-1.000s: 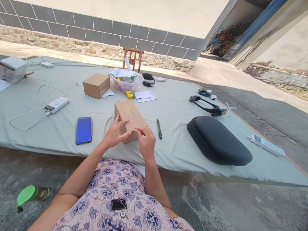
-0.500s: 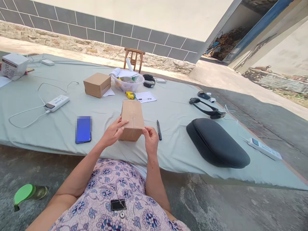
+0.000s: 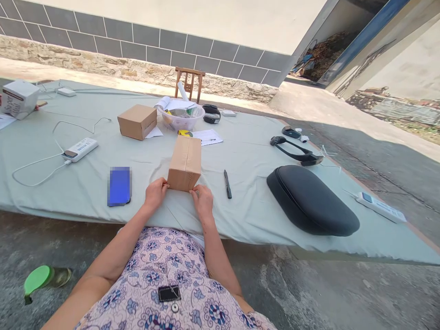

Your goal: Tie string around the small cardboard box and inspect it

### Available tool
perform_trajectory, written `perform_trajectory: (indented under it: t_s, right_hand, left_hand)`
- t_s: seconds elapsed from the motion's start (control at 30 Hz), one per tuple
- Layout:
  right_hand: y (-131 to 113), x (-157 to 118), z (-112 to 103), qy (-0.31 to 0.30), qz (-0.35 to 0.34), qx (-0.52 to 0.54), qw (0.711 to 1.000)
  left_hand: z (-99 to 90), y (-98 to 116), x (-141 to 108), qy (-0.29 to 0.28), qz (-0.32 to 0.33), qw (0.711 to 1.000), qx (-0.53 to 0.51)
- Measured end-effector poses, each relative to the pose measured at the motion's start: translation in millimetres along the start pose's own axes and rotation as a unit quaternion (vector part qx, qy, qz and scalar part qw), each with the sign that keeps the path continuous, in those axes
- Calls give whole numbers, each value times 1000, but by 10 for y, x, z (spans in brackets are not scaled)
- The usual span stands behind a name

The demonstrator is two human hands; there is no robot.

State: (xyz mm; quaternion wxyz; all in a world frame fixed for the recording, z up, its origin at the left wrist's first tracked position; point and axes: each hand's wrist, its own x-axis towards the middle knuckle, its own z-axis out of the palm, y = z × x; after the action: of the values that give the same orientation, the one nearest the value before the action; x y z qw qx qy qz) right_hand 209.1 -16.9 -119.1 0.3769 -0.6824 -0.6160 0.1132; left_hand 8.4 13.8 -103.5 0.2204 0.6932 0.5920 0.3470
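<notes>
In front of me on the cloth-covered table stands a brown cardboard box (image 3: 184, 158), a taped seam running along its top. My left hand (image 3: 156, 196) is closed at the box's near lower left corner, with thumb and fingers pinched together. At the near lower right corner, my right hand (image 3: 202, 200) pinches likewise at the bottom edge. Whether the fingertips grip the cardboard or the cloth under it is hard to make out. A black pen (image 3: 227, 184) lies to the right of my right hand. Left of my left hand lies a phone with a blurred blue screen (image 3: 119, 185).
A second cardboard box (image 3: 137, 122), a plastic basket (image 3: 182, 118) and a yellow tape measure (image 3: 185, 133) sit farther back. To the right are a black case (image 3: 311, 200) and a black headset (image 3: 297, 152). A power bank (image 3: 80, 149) with cable lies left. Another person's hand touches a white box (image 3: 20, 99).
Both hands have moved from the box's upper sides down to its near bottom corners. The box now sits slightly farther from me and to the left.
</notes>
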Motion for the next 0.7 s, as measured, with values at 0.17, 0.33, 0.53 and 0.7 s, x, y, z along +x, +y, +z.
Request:
perform_trajectory:
  t_s: [0.17,0.33,0.53,0.7]
  right_hand:
    - [-5,-9,38,-2,13,-51,999]
    - [-10,-17,61,0,19,-62,998]
    - [6,-5,72,9,12,-33,999]
    - [30,9,80,34,-8,41,999]
  left_hand:
    - [43,23,-5,-5,1,996,88]
    - [37,37,16,-20,2,991,130]
    - [20,56,19,-27,-3,991,135]
    - [1,62,12,-35,-3,994,101]
